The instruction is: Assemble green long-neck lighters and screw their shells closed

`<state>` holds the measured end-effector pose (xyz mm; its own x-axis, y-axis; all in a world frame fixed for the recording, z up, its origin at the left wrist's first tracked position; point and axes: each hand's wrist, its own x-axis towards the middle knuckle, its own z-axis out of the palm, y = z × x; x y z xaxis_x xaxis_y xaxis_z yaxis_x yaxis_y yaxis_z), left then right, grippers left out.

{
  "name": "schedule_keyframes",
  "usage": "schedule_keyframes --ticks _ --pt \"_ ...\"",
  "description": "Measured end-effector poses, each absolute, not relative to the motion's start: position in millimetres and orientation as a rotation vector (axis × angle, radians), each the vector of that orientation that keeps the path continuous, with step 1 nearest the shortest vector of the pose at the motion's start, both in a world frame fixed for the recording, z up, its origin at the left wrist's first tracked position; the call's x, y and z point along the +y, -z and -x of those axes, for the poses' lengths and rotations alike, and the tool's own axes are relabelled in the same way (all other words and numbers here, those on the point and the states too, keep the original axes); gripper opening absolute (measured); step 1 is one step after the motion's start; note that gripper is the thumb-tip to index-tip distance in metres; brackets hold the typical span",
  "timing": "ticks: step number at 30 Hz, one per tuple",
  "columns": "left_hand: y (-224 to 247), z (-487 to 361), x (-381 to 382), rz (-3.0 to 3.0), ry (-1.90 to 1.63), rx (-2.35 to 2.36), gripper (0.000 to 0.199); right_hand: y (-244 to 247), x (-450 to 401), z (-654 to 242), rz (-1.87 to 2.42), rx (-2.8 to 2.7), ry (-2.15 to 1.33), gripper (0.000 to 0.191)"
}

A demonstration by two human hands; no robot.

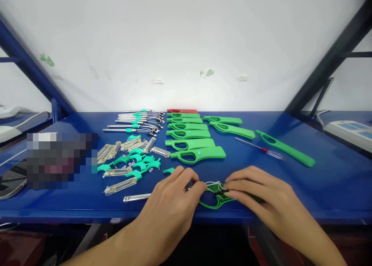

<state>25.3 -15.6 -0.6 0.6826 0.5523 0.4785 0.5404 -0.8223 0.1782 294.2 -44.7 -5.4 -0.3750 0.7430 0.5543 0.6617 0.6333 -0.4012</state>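
At the table's front edge lies a green lighter casing half (213,205), its hollow side up, with white wires (214,184) looped across it. A silver metal tube (136,197) sticks out to the left from under my left hand (174,204). The left fingers are pinched together where the tube meets the casing's front end. My right hand (263,200) is closed at the casing's handle, fingertips pinching a small black igniter part (224,191) joined to the wires. The rest of the handle is hidden beneath that hand.
Several green casings (203,155) are lined up behind my hands, a red casing (186,111) farthest back. Leftward lie clear fuel tanks (121,186), teal triggers (140,166) and wired metal tubes (119,130). A screwdriver (266,150) and another casing (290,151) lie right.
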Motion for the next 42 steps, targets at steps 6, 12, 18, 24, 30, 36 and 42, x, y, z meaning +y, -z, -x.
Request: schedule_keyframes --ticks 6,12,18,24,30,36,42 --pt "2.1 -28.6 -14.8 -2.824 -0.804 0.941 0.019 7.1 -45.9 -294.7 1.121 -2.129 -0.166 0.013" --pt "4.7 -26.5 -15.3 -2.843 -0.688 0.961 0.026 7.1 -45.7 -295.1 1.131 -2.124 -0.169 0.017" --pt "14.2 -23.5 -16.8 -2.790 -0.804 0.982 0.025 6.0 -44.7 -294.6 1.138 -2.117 -0.159 0.020" --pt "9.7 -29.0 -18.3 -2.746 -0.933 1.016 0.026 7.2 -45.2 -295.2 1.141 -2.119 -0.155 0.018" --pt "5.3 -29.7 -20.4 -2.807 -0.877 1.064 0.025 6.1 -45.3 -294.8 1.152 -2.124 -0.163 0.021" --pt "-0.6 -31.0 -22.4 -2.778 -0.919 1.026 0.016 5.7 -43.6 -295.6 1.141 -2.134 -0.151 0.023" --pt "3.9 -28.7 -17.3 -2.771 -0.927 0.963 0.021 4.8 -44.8 -294.1 1.147 -2.123 -0.158 0.022"
